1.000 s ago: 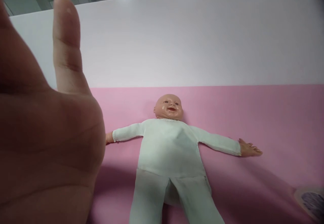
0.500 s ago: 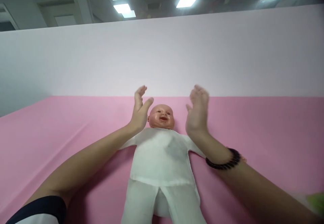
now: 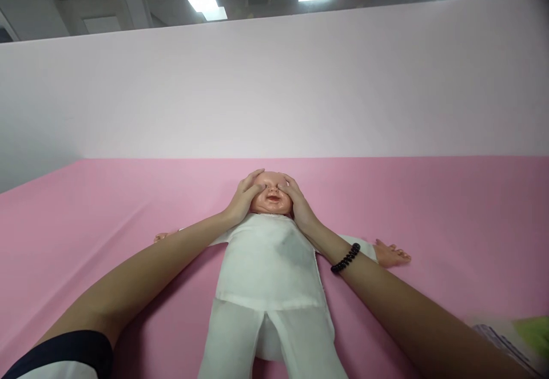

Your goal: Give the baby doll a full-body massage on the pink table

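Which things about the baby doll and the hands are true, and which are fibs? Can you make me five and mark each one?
1. The left hand and the right hand both touch the doll's head. True.
2. The black bracelet is on the person's left arm. False: it is around the right arm.
3. The doll lies face up on the pink surface. True.
4. The doll's clothes are bright red. False: they are white.
5. The doll's arms are folded on its tummy. False: they stretch out to both sides.
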`<act>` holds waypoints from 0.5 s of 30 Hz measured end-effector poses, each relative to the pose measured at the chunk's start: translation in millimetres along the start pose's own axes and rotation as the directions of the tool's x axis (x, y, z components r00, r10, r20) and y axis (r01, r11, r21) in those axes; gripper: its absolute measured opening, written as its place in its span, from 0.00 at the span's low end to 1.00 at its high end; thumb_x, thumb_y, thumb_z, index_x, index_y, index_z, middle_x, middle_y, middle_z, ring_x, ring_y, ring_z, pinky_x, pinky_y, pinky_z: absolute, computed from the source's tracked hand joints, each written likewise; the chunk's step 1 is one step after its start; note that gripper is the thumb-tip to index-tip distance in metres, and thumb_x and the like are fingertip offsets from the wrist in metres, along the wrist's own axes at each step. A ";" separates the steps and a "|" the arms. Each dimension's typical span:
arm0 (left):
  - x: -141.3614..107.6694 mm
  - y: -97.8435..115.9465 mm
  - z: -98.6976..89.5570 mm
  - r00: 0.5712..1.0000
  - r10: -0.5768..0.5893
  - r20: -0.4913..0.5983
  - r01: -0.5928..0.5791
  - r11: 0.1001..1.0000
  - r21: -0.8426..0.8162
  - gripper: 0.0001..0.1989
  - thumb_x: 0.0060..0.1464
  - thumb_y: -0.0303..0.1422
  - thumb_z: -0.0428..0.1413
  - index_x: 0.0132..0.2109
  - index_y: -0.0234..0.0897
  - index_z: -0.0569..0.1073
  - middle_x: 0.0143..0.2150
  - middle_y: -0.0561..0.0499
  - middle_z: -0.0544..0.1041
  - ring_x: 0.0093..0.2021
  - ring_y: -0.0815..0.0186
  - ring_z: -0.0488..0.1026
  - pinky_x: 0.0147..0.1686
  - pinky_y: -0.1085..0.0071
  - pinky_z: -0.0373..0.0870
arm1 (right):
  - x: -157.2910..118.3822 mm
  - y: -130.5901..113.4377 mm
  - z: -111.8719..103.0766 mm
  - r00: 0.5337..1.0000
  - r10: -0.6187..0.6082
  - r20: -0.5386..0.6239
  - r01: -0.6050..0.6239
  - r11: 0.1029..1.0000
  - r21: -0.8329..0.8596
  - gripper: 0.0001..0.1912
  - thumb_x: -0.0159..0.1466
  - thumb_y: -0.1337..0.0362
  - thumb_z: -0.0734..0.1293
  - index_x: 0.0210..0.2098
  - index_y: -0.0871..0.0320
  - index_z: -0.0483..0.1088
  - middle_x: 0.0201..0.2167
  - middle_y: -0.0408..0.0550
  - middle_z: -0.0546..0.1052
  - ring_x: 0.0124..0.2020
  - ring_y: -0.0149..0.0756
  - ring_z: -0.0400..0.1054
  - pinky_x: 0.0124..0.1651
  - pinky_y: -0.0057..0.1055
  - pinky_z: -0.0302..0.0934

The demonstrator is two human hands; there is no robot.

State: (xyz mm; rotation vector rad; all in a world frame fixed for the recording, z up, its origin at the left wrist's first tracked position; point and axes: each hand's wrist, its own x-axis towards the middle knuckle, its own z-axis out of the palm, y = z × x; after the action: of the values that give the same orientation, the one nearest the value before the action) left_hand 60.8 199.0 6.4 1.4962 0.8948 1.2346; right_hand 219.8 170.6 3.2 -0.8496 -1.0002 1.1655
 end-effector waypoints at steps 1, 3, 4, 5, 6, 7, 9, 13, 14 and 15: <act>-0.2 0.4 -0.6 1.000 0.004 -0.003 -0.004 1.000 0.002 0.26 0.57 0.40 0.58 0.63 0.45 0.71 0.65 0.47 0.72 0.66 0.54 0.68 0.67 0.57 0.63 | -0.4 0.2 -0.7 1.000 0.007 0.011 -0.007 1.000 -0.002 0.27 0.56 0.50 0.73 0.53 0.47 0.72 0.54 0.42 0.76 0.57 0.44 0.71 0.61 0.43 0.67; -1.1 1.2 -0.6 1.000 0.013 -0.014 -0.013 1.000 0.002 0.25 0.56 0.40 0.59 0.61 0.44 0.71 0.62 0.46 0.73 0.63 0.54 0.70 0.66 0.57 0.65 | 0.4 2.6 -2.6 0.999 0.018 0.035 -0.018 1.000 -0.006 0.27 0.56 0.50 0.74 0.54 0.47 0.71 0.51 0.42 0.77 0.54 0.44 0.72 0.58 0.42 0.68; -1.6 2.1 0.0 1.000 0.013 -0.020 -0.013 1.000 -0.002 0.26 0.55 0.41 0.60 0.60 0.44 0.71 0.61 0.46 0.72 0.62 0.55 0.70 0.65 0.57 0.66 | 1.4 4.3 -3.6 0.999 0.019 0.047 -0.019 1.000 -0.007 0.28 0.56 0.50 0.74 0.54 0.47 0.71 0.51 0.42 0.77 0.53 0.44 0.72 0.58 0.42 0.68; -2.1 3.4 0.7 1.000 0.007 -0.027 -0.008 1.000 -0.008 0.26 0.55 0.41 0.61 0.59 0.44 0.71 0.61 0.45 0.72 0.62 0.55 0.70 0.64 0.57 0.66 | 2.6 6.1 -4.5 0.998 0.018 0.056 -0.018 1.000 -0.005 0.28 0.56 0.50 0.74 0.54 0.47 0.71 0.50 0.42 0.78 0.53 0.43 0.72 0.57 0.41 0.68; -2.5 5.2 1.3 0.999 -0.004 -0.034 0.004 1.000 -0.014 0.26 0.54 0.41 0.62 0.58 0.43 0.70 0.60 0.45 0.72 0.61 0.55 0.70 0.63 0.57 0.67 | 3.9 7.8 -5.4 0.998 0.017 0.060 -0.017 1.000 0.000 0.28 0.56 0.50 0.75 0.55 0.47 0.71 0.50 0.42 0.77 0.52 0.42 0.73 0.57 0.40 0.68; -3.0 7.2 1.9 0.999 -0.020 -0.038 0.020 1.000 -0.019 0.25 0.54 0.42 0.63 0.57 0.43 0.71 0.59 0.45 0.72 0.61 0.55 0.71 0.63 0.58 0.67 | 5.2 9.2 -6.1 0.998 0.018 0.062 -0.018 1.000 0.005 0.28 0.56 0.50 0.75 0.55 0.47 0.71 0.50 0.42 0.77 0.51 0.42 0.73 0.57 0.40 0.68; -3.7 11.3 2.2 0.998 -0.053 -0.038 0.052 0.998 -0.027 0.24 0.53 0.42 0.64 0.56 0.44 0.71 0.57 0.46 0.72 0.60 0.55 0.71 0.62 0.58 0.68 | 7.3 11.2 -7.5 0.998 0.021 0.067 -0.022 1.000 0.010 0.28 0.56 0.50 0.75 0.54 0.46 0.71 0.51 0.41 0.77 0.50 0.40 0.73 0.56 0.39 0.68; -4.0 14.5 1.0 0.998 -0.056 -0.013 0.055 0.998 -0.043 0.24 0.51 0.41 0.65 0.54 0.45 0.71 0.54 0.47 0.72 0.57 0.56 0.72 0.59 0.59 0.70 | 8.4 11.4 -9.4 0.997 0.024 0.076 -0.023 1.000 -0.012 0.28 0.56 0.50 0.76 0.54 0.46 0.70 0.50 0.42 0.77 0.49 0.40 0.73 0.54 0.38 0.69; -3.7 13.8 0.8 0.999 -0.051 -0.009 0.051 0.998 -0.042 0.24 0.51 0.41 0.66 0.54 0.44 0.70 0.53 0.47 0.72 0.56 0.56 0.73 0.59 0.59 0.70 | 8.3 11.0 -9.6 0.997 0.026 0.074 -0.024 0.999 -0.021 0.29 0.55 0.50 0.76 0.54 0.46 0.70 0.50 0.42 0.77 0.49 0.40 0.73 0.54 0.39 0.69; -3.1 12.6 0.8 0.999 -0.046 -0.011 0.046 0.998 -0.036 0.24 0.51 0.41 0.65 0.54 0.44 0.71 0.53 0.47 0.72 0.56 0.56 0.72 0.59 0.59 0.70 | 8.2 10.6 -9.7 0.997 0.030 0.070 -0.028 0.999 -0.033 0.29 0.55 0.50 0.76 0.54 0.46 0.70 0.49 0.42 0.77 0.49 0.41 0.73 0.53 0.39 0.69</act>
State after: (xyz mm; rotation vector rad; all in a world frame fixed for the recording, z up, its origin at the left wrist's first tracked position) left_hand 60.4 192.6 17.7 1.4335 0.9058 1.2211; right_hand 226.3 180.5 -8.5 -0.8553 -1.0696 1.2137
